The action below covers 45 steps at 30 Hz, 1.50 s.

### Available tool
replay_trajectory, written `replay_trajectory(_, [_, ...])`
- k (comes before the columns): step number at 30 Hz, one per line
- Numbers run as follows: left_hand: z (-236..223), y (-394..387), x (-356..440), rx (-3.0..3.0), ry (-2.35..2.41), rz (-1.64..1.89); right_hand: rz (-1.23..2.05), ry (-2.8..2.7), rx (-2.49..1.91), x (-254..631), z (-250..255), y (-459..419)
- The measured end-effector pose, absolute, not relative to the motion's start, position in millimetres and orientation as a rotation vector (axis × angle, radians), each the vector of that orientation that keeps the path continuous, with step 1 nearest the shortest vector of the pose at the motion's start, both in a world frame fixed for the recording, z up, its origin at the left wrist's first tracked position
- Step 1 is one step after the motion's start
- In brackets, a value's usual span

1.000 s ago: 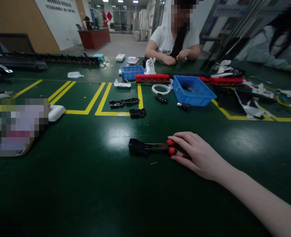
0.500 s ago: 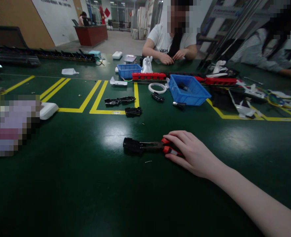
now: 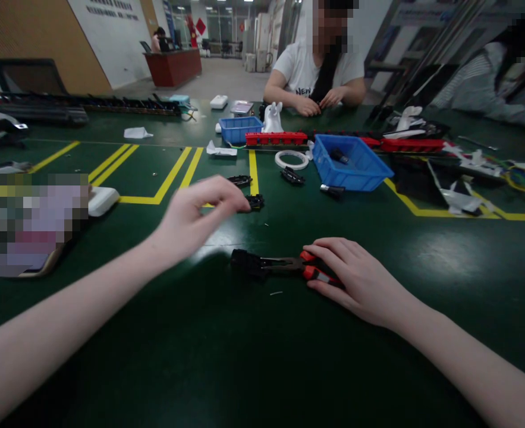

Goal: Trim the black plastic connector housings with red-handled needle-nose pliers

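My right hand (image 3: 354, 279) is wrapped round the red handles of a pair of long-nose pliers (image 3: 284, 265), which lie low over the green table. The dark jaws point left and reach into a black plastic part (image 3: 244, 261); how firmly they grip it I cannot tell. My left hand (image 3: 200, 211) is farther up and to the left, slightly blurred, with its fingers curled and thumb and fingertips together. Those fingertips overlap the left end of a small black part (image 3: 256, 202). Whether they touch it or pass above it is not clear. Behind them another black part (image 3: 241, 179) is partly hidden.
Farther back are a black piece (image 3: 292, 175), a roll of white tape (image 3: 291, 159) and a blue bin (image 3: 349, 172). A phone (image 3: 43, 238) and a white case (image 3: 103, 201) lie left. Red strips (image 3: 275, 138) cross the back. A co-worker (image 3: 316, 77) sits opposite.
My left hand has come into view from the lower left and reached over to the small black parts. My right hand still holds the pliers in place; the view has shifted slightly.
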<state>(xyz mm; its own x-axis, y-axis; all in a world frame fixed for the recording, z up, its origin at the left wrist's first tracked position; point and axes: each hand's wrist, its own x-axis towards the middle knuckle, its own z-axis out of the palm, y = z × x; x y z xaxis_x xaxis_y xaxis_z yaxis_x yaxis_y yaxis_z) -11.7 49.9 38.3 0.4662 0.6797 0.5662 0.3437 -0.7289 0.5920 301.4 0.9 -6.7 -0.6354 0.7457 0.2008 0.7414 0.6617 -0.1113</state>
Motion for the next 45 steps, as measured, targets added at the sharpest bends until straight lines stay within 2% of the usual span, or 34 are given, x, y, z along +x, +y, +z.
replay_trajectory(4, [17,33,-1,2.538,0.872,0.516,-0.026,-2.660,-1.188,302,-9,2])
replay_trajectory(7, [3,27,2,2.669,0.881,0.347,-0.060,-2.661,-1.177,303,-10,3])
replay_trajectory(25, [-6,34,3,2.593,0.821,0.357,-0.203,-2.610,-1.012,303,-8,2])
replay_trajectory(33, [-6,33,3,2.662,0.773,0.359,-0.126,-2.583,-1.035,304,-11,0])
replay_trajectory(45, [-7,32,2,2.736,0.745,0.365,-0.205,-2.564,-0.951,300,-4,-2])
